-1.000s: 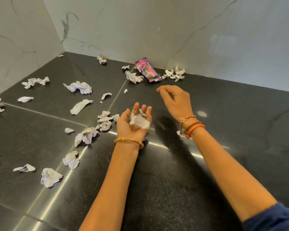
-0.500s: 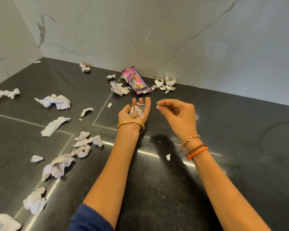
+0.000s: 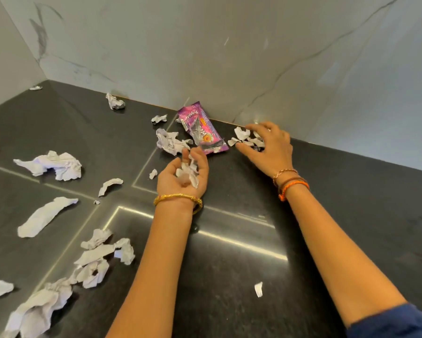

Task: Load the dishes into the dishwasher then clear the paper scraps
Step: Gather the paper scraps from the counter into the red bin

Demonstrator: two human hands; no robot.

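Observation:
White torn paper scraps lie scattered over a black stone countertop. My left hand is turned palm up near the middle, its fingers cupped round a small heap of collected scraps. My right hand reaches to the back wall, fingers spread and bent over a cluster of small scraps, touching them. A purple snack wrapper lies flat between the two hands, by the wall. No dishes or dishwasher are in view.
Larger crumpled papers lie to the left: a wad, a long strip, a pile. One tiny scrap sits between my forearms. Marble walls close the counter at the back and left.
My right hand has moved from beside my left palm out to the scrap cluster at the back wall. My left hand keeps its scraps and has shifted slightly forward.

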